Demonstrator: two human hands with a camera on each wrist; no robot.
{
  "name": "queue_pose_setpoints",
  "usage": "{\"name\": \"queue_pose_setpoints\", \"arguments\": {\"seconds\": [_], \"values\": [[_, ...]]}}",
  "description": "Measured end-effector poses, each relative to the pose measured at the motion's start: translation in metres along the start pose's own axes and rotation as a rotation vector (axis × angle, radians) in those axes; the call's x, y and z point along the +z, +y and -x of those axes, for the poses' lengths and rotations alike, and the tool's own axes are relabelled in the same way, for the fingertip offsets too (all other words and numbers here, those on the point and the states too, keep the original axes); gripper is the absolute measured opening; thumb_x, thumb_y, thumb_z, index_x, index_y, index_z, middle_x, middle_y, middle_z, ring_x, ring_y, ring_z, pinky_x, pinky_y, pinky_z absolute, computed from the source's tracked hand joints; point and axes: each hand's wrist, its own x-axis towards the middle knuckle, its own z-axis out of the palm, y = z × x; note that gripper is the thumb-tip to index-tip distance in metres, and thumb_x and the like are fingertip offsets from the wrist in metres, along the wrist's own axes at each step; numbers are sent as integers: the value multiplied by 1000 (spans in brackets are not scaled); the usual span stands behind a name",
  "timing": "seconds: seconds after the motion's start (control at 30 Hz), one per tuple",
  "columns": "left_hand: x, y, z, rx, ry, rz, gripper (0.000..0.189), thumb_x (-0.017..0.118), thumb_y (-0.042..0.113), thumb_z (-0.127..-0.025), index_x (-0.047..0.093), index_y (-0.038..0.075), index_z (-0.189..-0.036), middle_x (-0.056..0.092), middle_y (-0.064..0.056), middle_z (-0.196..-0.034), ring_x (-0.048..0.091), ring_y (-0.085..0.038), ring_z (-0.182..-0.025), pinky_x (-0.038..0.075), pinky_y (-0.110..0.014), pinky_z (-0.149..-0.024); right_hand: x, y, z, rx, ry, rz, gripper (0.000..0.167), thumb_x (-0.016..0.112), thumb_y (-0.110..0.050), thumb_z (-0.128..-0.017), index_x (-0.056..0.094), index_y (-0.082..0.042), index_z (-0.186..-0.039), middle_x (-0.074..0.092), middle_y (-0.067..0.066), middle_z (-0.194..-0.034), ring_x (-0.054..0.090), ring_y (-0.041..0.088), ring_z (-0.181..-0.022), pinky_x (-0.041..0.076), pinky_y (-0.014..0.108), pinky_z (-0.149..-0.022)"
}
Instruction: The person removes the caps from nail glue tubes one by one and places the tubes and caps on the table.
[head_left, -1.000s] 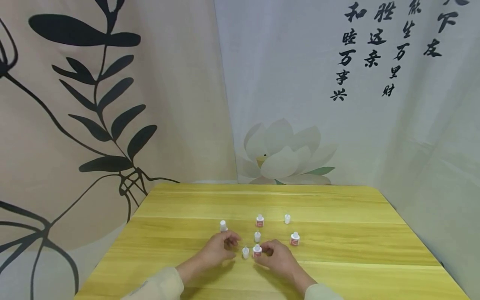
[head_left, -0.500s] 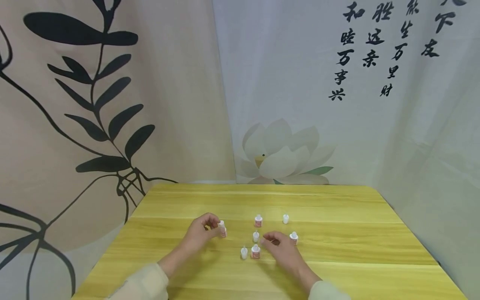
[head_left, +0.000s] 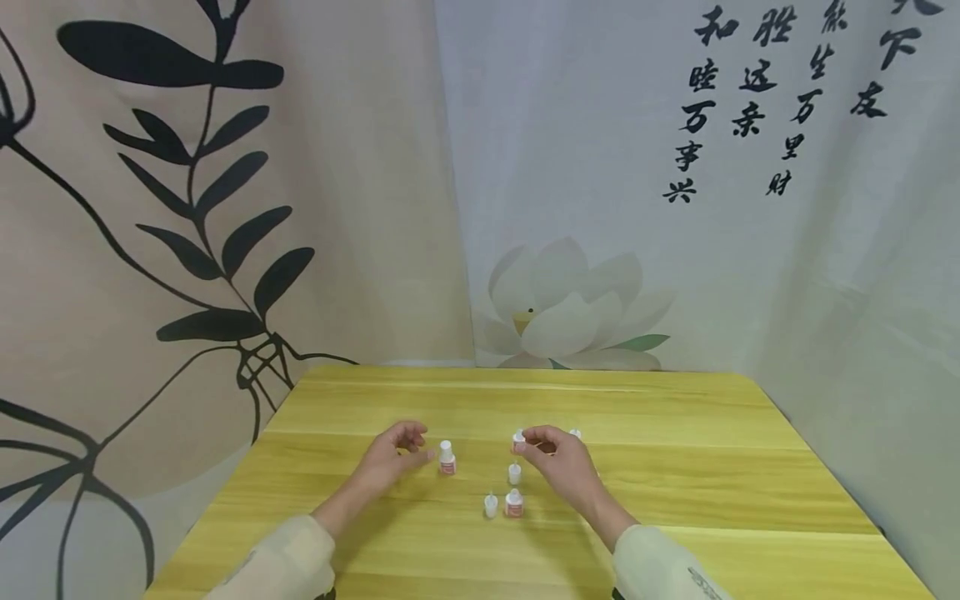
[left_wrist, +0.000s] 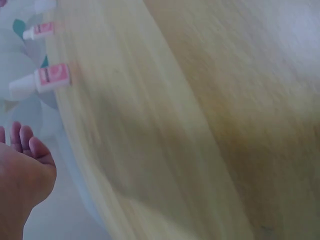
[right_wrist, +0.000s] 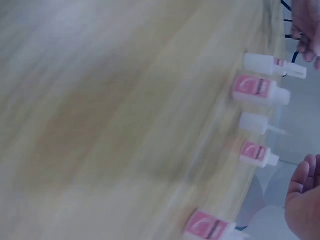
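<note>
My left hand, fingers loosely bent, is just left of a small white bottle with a pink label and a tall white cap. The left wrist view shows a gap between that hand and the capped bottle. My right hand is at the back bottle, its fingertips overlapping it in the head view. In the right wrist view the fingers stand apart from this uncapped bottle. A front bottle is uncapped too. Two loose white caps stand upside down nearby, thin stems up.
Another loose cap shows partly behind my right hand. A further pink-labelled bottle appears at the bottom of the right wrist view, hidden by my hand in the head view. All stand on a yellow wooden table before a printed curtain.
My left hand has moved left and back, touched the capped bottle, then drawn away from it. My right hand has left the front bottle and moved back to the rear one.
</note>
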Motion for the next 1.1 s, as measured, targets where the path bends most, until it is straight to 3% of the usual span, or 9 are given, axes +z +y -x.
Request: {"name": "queue_pose_setpoints", "arguments": {"seconds": [0.37, 0.6, 1.1], "values": [[3, -20, -13, 6, -121, -27, 50, 78, 18, -86, 57, 0, -127, 59, -13, -116, 53, -26, -105, 48, -38, -86, 17, -21, -16, -22, -62, -69, 33, 69, -25, -95, 67, -4, -120, 67, 4, -108, 60, 19, -97, 52, 35, -83], [8, -25, -18, -17, -176, -16, 45, 79, 20, -86, 60, 4, -123, 57, -13, -115, 53, -25, -101, 47, -38, -85, 32, -33, -26, -7, -106, -128, 33, 68, -20, -95, 65, -1, -123, 65, 11, -114, 59, 22, -102, 52, 38, -86], [12, -38, -22, -13, -274, 110, 32, 74, 9, -89, 61, -1, -117, 69, -14, -107, 64, -24, -98, 53, -33, -84, 58, -37, -41, 11, -166, -103, 32, 69, -18, -94, 65, -3, -121, 66, 7, -116, 59, 25, -107, 51, 41, -91]]}}
